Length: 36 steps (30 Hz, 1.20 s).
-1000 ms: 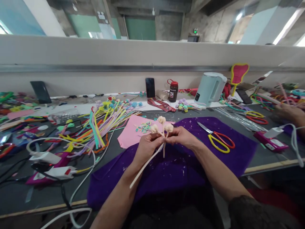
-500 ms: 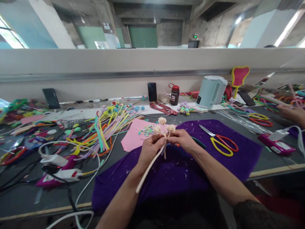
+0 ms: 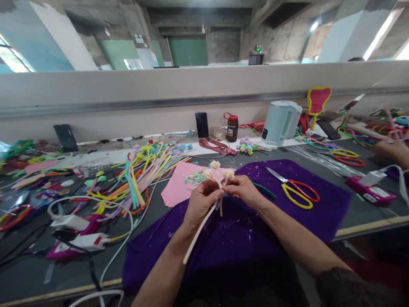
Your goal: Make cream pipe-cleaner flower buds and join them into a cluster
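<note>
Both hands (image 3: 220,196) pinch fuzzy cream pipe-cleaner stems (image 3: 204,221) with round coiled buds (image 3: 215,164)

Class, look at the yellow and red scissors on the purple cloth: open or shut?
Shut: the scissors lie flat with the blades together in one point.
</note>
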Tool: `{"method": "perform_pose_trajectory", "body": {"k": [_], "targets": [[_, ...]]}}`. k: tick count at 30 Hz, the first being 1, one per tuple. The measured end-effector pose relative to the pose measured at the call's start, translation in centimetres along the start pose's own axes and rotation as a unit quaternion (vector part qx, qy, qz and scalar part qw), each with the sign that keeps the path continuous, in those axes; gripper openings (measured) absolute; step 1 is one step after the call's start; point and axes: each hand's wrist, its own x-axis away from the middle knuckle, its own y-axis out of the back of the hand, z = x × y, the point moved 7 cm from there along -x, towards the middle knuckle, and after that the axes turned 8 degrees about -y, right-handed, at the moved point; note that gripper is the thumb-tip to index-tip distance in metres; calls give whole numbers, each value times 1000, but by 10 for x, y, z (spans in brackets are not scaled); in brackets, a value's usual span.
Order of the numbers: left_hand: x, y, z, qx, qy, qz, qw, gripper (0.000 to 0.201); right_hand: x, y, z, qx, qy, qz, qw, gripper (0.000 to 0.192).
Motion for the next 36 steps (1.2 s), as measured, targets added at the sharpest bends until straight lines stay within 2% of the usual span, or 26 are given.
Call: {"method": "perform_pose_trajectory", "body": {"k": [3, 5, 11, 16, 24, 27, 31, 36], "targets": [[1, 3, 0, 16, 1, -34, 999, 27, 2, -2, 3, 0, 20, 6, 1000, 9], [0, 4, 1, 18, -2, -44, 999, 25, 2, -2, 1, -5, 9, 2, 1000, 12], [-3, 4, 0, -13, -19, -26, 999, 21, -1, -3, -11, -63, -39, 8, 997, 18], [-3, 4, -1, -36, -18, -32, 999, 18, -3, -2, -20, -80, -79, 15, 994, 19], [-9, 8, 15, -22, -18, -15, 999, 16, -9, -4, -40, -174, -128, 22, 976, 25], [-9, 9, 15, -7, -14, -23, 1000, 18, -8, -4, -36, -159, -122, 13, 980, 25], [-7, 7, 13, 38, 14, -28, 999, 27, -4, 0, -19, -97, -77, 3, 992, 23], [-6, 4, 9, 28, 26, -8, 999, 24, -3, -2, -14, -71, -72, 33, 994, 21]]}}
